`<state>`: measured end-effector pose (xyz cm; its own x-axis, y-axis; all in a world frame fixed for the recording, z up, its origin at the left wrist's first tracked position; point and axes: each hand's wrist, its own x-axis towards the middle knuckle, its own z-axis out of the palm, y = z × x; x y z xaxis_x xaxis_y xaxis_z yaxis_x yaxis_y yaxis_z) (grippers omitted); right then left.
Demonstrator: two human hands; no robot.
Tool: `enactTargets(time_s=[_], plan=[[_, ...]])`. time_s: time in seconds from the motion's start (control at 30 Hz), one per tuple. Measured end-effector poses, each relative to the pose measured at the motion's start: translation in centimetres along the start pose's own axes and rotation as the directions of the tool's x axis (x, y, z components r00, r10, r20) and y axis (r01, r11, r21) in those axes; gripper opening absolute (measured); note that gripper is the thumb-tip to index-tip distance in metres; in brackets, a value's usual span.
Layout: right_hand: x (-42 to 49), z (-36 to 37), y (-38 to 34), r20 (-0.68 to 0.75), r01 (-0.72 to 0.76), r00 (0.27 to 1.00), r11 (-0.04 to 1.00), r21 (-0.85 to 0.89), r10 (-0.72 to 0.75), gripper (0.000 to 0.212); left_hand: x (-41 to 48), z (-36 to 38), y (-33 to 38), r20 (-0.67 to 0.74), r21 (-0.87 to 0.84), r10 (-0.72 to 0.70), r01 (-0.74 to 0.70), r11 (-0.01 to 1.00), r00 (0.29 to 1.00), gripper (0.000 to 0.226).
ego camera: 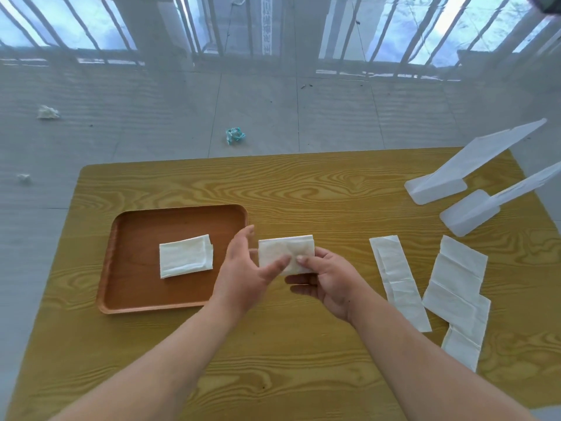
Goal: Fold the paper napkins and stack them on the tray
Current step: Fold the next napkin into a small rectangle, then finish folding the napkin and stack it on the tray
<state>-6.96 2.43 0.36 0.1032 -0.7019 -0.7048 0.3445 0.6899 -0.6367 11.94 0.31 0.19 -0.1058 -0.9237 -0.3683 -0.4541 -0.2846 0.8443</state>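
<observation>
A brown tray (pixel 130 293) lies on the left half of the wooden table, with a folded white napkin (pixel 185 256) in its middle. Just right of the tray, my right hand (pixel 324 281) holds a second folded napkin (pixel 282 249) above the table, thumb on top and fingers underneath. My left hand (pixel 243 275) touches that napkin's left edge, fingers spread, thumb on its face. To the right lie unfolded napkins: a long narrow strip (pixel 400 284) and a wider creased pile (pixel 455 287).
Two white plastic napkin packs (pixel 437 185) (pixel 469 212) stand at the table's (pixel 303 189) far right corner, flaps raised. Crumpled paper scraps (pixel 48 112) (pixel 234 135) lie on the grey floor beyond the table. Window bars run along the back.
</observation>
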Motion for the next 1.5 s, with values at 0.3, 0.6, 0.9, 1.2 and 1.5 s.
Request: enactTargets(time_s=[0.3,0.6,0.9,1.2,1.5], plan=[[3.1,9.5,0.9,-0.011,0.051,0.998,0.896,-0.441,-0.063,0.016,0.6,-9.6,-4.9,0.015,-0.221,-0.21,0.208,0.953,0.978,0.007],[7.7,17.0,1.3,0.065,0.144,0.963,0.294,-0.945,-0.263,0.022,2.0,-16.4,-9.5,-0.285,0.307,-0.145,0.233,0.923,0.947,0.036],[4.2,10.5,3.9,0.137,0.167,0.726,-0.021,-0.986,-0.674,0.04,0.1,-11.1,-7.7,0.019,0.759,0.325,-0.225,0.611,0.946,0.073],[-3.2,-7.3,5.6,-0.439,-0.4,0.746,0.189,-0.897,-0.501,0.084,0.2,1.5,-3.8,0.566,0.722,0.221,-0.606,0.334,0.795,0.079],[-2.6,-4.9,8.3,0.204,0.198,0.894,-0.056,-0.979,-0.398,0.065,0.7,4.7,-1.9,0.515,0.688,0.315,-0.604,0.402,0.797,0.059]])
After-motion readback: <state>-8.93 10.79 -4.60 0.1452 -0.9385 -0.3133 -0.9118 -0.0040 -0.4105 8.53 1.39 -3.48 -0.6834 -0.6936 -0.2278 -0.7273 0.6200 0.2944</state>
